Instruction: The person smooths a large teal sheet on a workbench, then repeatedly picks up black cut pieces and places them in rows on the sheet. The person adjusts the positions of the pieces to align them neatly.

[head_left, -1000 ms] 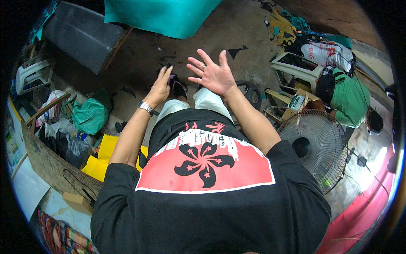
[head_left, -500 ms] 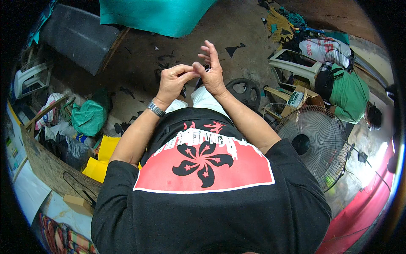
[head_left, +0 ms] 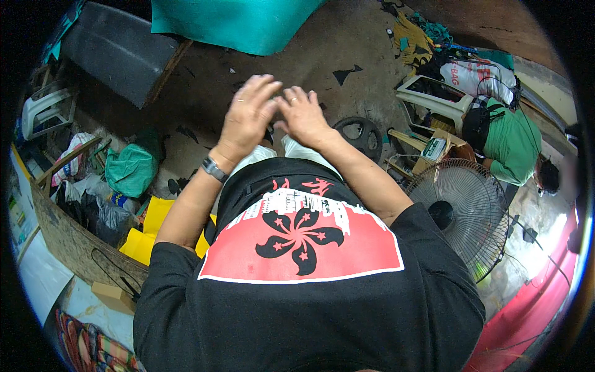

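Two bare hands in front of the body, seen from the head. The left hand (head_left: 246, 121) and right hand (head_left: 305, 119) stand nearly side by side above the white shorts (head_left: 302, 149), backs mostly upward. Half a second earlier the left fingertips were gathered at the right thumb; that pose has loosened, and the left hand has turned its back to the view. Whether the thumbs now touch cannot be told.

Left grip: fairly wide, fingers loosely bent, with some blur. Right grip: likewise wide, fingers a little parted. No object shows in either, though the palms are hidden. The change is therefore judged to be one of hand pose alone, with nothing taken up or put down.

Nearest things: the shorts lie just below the hands; the black wheel (head_left: 361, 141) lies on the floor (head_left: 334, 49), to the right of the right hand and apart from it. A black scrap (head_left: 345, 75) lies farther out. Farther to the right are a fan (head_left: 441, 215), a white stool (head_left: 460, 106) and a person in green (head_left: 513, 142). A watch (head_left: 214, 169) encircles the left wrist.
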Demonstrator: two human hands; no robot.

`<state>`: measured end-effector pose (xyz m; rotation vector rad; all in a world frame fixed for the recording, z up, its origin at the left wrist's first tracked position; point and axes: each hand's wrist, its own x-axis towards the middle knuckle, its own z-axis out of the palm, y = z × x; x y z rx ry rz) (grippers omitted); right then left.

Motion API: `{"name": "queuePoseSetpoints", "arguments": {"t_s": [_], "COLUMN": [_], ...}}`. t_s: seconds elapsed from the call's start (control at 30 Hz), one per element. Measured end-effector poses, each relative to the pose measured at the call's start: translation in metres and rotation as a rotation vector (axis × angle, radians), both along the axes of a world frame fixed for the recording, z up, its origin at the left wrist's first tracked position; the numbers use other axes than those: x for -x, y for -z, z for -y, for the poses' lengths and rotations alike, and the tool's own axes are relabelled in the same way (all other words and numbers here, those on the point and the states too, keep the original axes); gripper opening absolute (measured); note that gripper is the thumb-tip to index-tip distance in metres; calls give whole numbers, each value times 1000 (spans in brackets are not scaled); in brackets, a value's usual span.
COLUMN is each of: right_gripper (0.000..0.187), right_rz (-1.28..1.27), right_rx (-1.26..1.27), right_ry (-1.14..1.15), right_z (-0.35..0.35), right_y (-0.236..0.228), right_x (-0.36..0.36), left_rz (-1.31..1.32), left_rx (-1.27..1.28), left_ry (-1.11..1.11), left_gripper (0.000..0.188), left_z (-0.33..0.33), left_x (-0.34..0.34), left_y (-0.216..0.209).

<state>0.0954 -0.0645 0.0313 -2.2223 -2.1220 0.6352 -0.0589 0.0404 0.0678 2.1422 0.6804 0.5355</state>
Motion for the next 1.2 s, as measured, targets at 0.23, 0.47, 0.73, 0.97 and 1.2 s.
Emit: {"name": "queuePoseSetpoints", "arguments": {"t_s": [0.23,0.47,0.73,0.97,1.2], "right_gripper": [79,75,11,28,50], "right_rz": [-292,10,-230,-479,-1636], "right_rx": [185,-226,-484,-554,-134], "right_ry": [-414,-482,-771,-768,175], "right_z": [-25,-45,-78,-100,-107], "right_y": [-84,-148,-139,-149,-82], "right_x": [-5,-16,21,17,10], "left_rz": [274,-151,453,659,283], "left_rx": [-151,632,689,1201,-351], "left_ry": [198,-255,-200,-619,4], "left_gripper": [44,37,27,18,28], "left_z": [-6,-25,-57,-74,-50], "left_x": [24,85,37,37,-26], "left_y": [54,48,-79,-79,-102]}}
